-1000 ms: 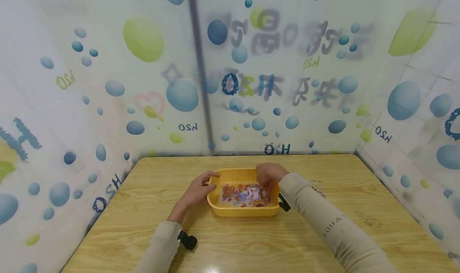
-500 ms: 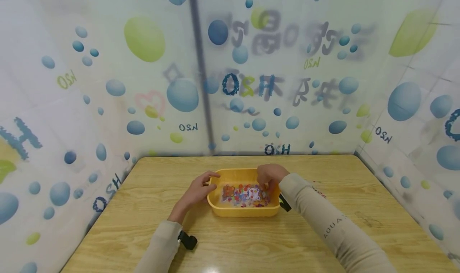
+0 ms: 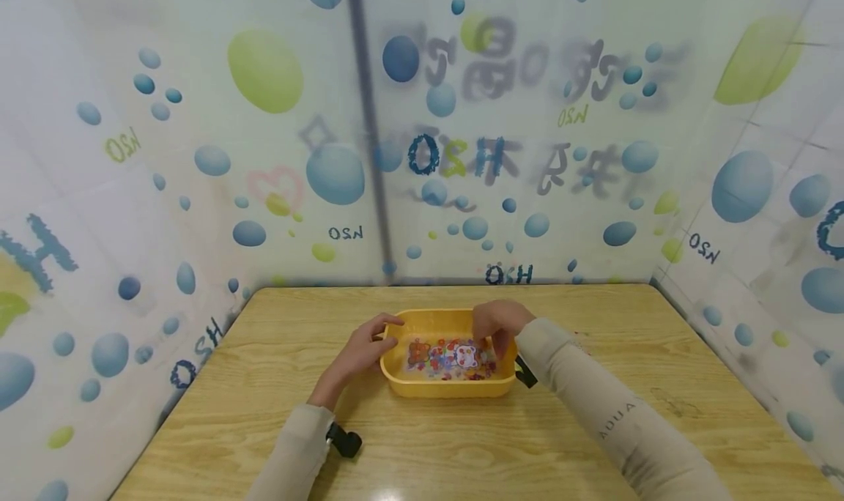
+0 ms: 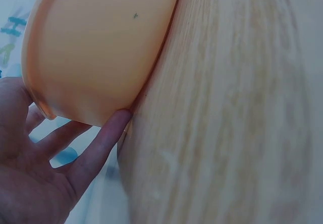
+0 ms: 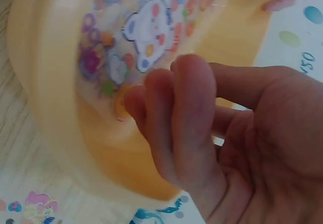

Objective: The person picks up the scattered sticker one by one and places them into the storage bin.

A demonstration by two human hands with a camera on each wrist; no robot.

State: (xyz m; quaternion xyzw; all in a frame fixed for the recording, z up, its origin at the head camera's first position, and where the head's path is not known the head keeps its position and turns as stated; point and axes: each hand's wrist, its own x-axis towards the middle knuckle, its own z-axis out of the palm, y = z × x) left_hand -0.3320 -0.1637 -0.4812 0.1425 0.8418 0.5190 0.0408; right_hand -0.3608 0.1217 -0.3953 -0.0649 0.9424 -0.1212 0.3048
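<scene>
A yellow plastic basin [image 3: 448, 390] rests on the table in the head view. Colourful cartoon pictures [image 3: 435, 358], including a brown bear and a white bear [image 5: 151, 32], cover its bottom. My left hand [image 3: 361, 349] holds the basin's left end, thumb at the rim and other fingers against the outer wall in the left wrist view. Reaching inside at the right end is my right hand [image 3: 499, 325], with bent fingers [image 5: 194, 98] pointing down close over the pictures. I cannot tell whether anything lies between its thumb and fingertips, which are partly hidden.
The wood-grain table [image 3: 422, 450] ends at a back curtain [image 3: 514, 215] printed with bubbles and letters, and similar curtains flank both sides. Small coloured pictures [image 5: 38, 206] mark the tabletop beyond the basin's right end.
My right hand and forearm have shifted slightly to the right inside the basin, with the fingers changing their bend. The left hand keeps its place, and the basin looks nearly unmoved.
</scene>
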